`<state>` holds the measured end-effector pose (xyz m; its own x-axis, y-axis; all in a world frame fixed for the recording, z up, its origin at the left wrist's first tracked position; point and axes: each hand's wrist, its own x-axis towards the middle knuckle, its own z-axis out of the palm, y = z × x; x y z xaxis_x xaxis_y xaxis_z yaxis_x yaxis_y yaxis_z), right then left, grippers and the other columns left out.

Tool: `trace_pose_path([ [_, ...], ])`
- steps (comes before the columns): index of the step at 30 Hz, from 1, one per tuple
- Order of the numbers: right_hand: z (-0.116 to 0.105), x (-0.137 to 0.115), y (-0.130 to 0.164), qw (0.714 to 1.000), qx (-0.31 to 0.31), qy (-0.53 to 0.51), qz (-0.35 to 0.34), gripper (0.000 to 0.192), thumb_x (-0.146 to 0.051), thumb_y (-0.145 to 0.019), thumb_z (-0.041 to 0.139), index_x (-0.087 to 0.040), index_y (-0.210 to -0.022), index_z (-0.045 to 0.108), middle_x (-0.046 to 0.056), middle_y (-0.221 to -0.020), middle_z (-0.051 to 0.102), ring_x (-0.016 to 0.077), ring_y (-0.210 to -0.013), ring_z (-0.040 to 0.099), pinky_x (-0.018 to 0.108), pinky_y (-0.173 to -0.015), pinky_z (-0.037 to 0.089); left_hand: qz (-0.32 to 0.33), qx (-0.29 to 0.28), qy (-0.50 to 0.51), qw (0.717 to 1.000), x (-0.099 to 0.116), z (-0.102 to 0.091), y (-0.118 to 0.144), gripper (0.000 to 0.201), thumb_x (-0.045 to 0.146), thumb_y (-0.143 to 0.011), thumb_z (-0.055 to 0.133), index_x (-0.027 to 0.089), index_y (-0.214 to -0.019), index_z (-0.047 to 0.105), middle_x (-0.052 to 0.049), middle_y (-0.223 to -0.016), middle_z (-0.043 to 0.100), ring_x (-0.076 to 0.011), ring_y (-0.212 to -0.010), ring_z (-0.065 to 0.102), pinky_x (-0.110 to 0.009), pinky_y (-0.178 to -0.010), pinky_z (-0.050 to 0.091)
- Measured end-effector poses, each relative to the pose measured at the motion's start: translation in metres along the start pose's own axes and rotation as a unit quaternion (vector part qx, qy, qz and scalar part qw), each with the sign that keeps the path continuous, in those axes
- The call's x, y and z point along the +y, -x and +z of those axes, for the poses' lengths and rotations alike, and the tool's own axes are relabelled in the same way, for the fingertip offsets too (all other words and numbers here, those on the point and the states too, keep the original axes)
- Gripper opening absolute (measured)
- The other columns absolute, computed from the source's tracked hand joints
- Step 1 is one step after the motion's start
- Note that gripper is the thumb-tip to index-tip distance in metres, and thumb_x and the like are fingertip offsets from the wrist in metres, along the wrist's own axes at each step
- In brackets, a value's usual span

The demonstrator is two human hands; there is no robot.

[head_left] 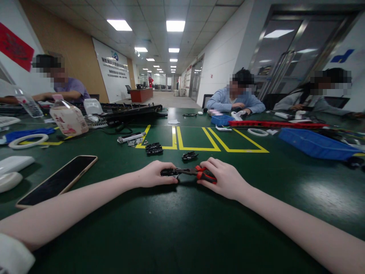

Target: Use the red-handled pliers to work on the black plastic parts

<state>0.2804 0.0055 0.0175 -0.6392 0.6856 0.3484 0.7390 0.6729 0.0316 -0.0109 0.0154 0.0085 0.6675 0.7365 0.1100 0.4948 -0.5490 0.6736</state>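
My left hand pinches a small black part between thumb and fingers, just above the green table. Wrapped round the red and black handles of a pair of pliers is my right hand. The pliers' metal jaws point left and meet the right end of the black part; I cannot tell exactly what they grip. Similar black parts lie a little beyond my left hand, and one more black piece lies beyond the pliers.
Yellow tape marks the table ahead. At left are a phone, a tape roll and a bottle. A blue tray stands at right. Silvery pieces lie beyond my left hand. Several people sit around the table.
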Motion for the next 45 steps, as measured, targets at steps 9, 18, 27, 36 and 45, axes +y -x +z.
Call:
trace_pose_path([
  [9, 0.003, 0.001, 0.002, 0.999, 0.040, 0.020, -0.017, 0.047, -0.054, -0.088, 0.062, -0.018, -0.118, 0.059, 0.013, -0.109, 0.065, 0.0258, -0.090, 0.062, 0.038, -0.072, 0.051, -0.025, -0.004, 0.004, 1.000, 0.005, -0.001, 0.000, 0.039, 0.049, -0.084, 0.069, 0.016, -0.105, 0.069, -0.005, -0.097, 0.071, -0.0202, -0.088, 0.064, -0.029, -0.076, 0.044],
  [18, 0.002, 0.002, 0.000, 0.998, 0.048, 0.015, -0.031, 0.043, -0.049, -0.090, 0.060, -0.017, -0.119, 0.059, 0.014, -0.116, 0.065, 0.0297, -0.102, 0.060, 0.044, -0.086, 0.047, -0.032, -0.003, -0.003, 0.999, 0.005, -0.001, 0.000, 0.039, 0.050, -0.085, 0.068, 0.016, -0.103, 0.069, -0.004, -0.095, 0.071, -0.0205, -0.087, 0.064, -0.029, -0.076, 0.045],
  [27, 0.003, 0.004, 0.000, 0.998, 0.063, -0.018, -0.017, 0.039, -0.041, -0.087, 0.063, -0.018, -0.118, 0.056, 0.014, -0.116, 0.064, 0.0303, -0.106, 0.058, 0.045, -0.088, 0.047, -0.027, -0.010, -0.018, 0.999, 0.008, -0.002, 0.002, 0.040, 0.051, -0.086, 0.066, 0.017, -0.107, 0.070, -0.005, -0.098, 0.072, -0.0211, -0.088, 0.064, -0.030, -0.076, 0.044],
  [36, 0.003, 0.004, 0.001, 0.995, 0.095, -0.029, -0.032, 0.035, -0.030, -0.079, 0.065, -0.018, -0.111, 0.056, 0.013, -0.109, 0.065, 0.0302, -0.103, 0.059, 0.045, -0.089, 0.047, -0.020, -0.020, -0.031, 0.999, 0.011, -0.001, 0.003, 0.042, 0.053, -0.085, 0.067, 0.017, -0.107, 0.070, -0.005, -0.096, 0.071, -0.0206, -0.087, 0.063, -0.028, -0.072, 0.042],
  [45, 0.004, 0.004, 0.002, 0.994, 0.101, -0.036, -0.035, 0.034, -0.033, -0.082, 0.066, -0.018, -0.110, 0.055, 0.014, -0.113, 0.065, 0.0291, -0.102, 0.060, 0.042, -0.085, 0.048, -0.017, -0.021, -0.046, 0.999, 0.012, 0.000, 0.004, 0.043, 0.054, -0.087, 0.066, 0.018, -0.109, 0.070, -0.005, -0.098, 0.071, -0.0199, -0.086, 0.063, -0.027, -0.070, 0.041],
])
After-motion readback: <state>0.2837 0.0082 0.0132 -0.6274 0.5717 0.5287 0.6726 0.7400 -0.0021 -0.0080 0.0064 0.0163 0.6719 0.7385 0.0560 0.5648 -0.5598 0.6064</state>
